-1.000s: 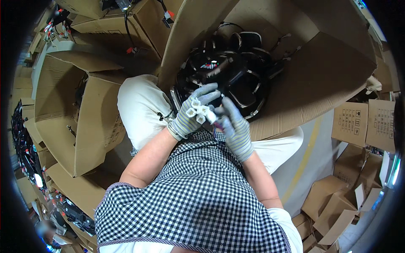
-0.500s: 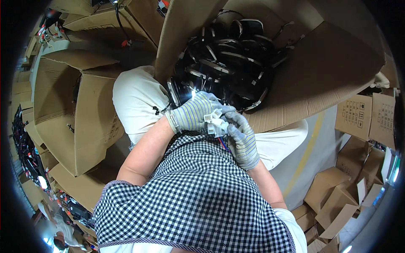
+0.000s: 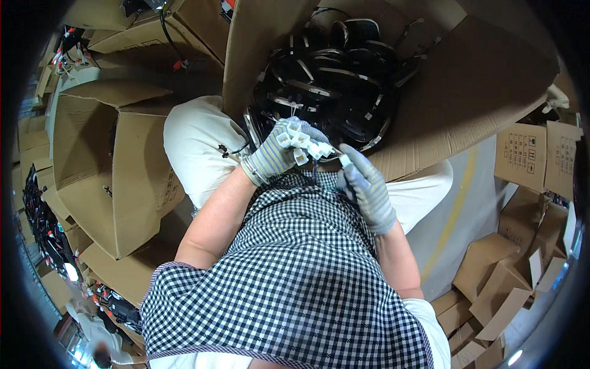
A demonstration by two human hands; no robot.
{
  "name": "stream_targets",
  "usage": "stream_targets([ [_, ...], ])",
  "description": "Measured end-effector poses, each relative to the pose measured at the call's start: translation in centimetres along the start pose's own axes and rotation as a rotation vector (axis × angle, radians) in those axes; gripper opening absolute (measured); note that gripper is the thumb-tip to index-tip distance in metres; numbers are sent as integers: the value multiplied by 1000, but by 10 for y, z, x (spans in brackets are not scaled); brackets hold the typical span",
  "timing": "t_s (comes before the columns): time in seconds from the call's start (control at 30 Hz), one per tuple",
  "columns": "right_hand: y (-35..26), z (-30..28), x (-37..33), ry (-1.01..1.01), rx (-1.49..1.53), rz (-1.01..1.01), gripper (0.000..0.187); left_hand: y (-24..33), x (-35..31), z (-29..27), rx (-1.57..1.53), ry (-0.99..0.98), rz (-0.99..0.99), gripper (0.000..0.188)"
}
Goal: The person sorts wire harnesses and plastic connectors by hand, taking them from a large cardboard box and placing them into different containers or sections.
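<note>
White plugs point(image 3: 301, 142) are gripped by the left hand point(image 3: 279, 154). One plug point(image 3: 345, 161) is pinched by the right hand point(image 3: 367, 190). Many cables point(image 3: 332, 80) are left in the box point(image 3: 467, 92), it seems.

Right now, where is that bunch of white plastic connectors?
In the head view, the white connectors sit at upper centre, gripped in the gloved left hand, just before the open cardboard box of black cables.

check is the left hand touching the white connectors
Touching: the head view shows the gloved left hand closed around the white connectors.
</note>
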State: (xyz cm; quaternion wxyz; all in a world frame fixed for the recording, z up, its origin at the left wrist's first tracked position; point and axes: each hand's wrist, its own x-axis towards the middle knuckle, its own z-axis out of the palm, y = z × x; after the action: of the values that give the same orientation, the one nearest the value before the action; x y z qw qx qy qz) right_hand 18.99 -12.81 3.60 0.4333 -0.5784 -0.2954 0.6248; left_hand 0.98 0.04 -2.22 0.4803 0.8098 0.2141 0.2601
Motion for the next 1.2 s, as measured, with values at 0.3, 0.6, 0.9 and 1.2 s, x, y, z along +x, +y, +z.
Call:
stream_targets([
  [0.3, 26, -9, 42, -303, 659, 98, 60, -3, -2, 1, -291, 28, -205, 33],
  [0.6, 23, 2, 43, -137, 522, -1, 69, 4, -3, -2, -360, 38, -194, 28],
  [0.9, 45, 8, 43, -91, 333, -12, 71, 6, 1, -6, 14, 2, -53, 27],
  [1.2, 100, -40, 113, 657, 536, -206, 40, 25, 10, -7, 281, -353, -34, 29],
])
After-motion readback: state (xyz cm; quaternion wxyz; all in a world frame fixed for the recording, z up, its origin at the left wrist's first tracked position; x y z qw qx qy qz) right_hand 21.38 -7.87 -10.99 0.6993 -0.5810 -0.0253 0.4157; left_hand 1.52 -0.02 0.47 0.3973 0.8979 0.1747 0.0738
